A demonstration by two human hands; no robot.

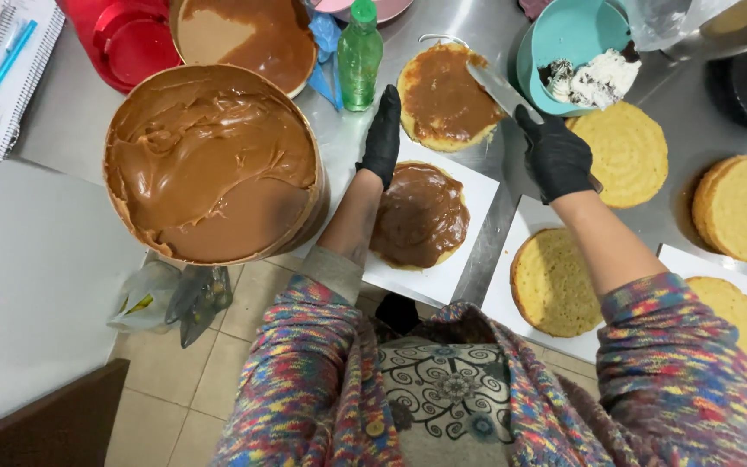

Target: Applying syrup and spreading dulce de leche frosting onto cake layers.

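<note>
The right hand (557, 156) pinches a spatula (501, 89), its blade lying on the far caramel-topped cake (443, 99). The left hand (382, 137), fingers straight and together, rests flat beside that cake on the surface (477, 26).

A tub of spread (211, 164) stood at the surface's (79, 112) left edge; two coated cake layers (443, 95) lay right of it, bare layers (626, 152) farther right.

Head-worn view, steeply down, close
</note>
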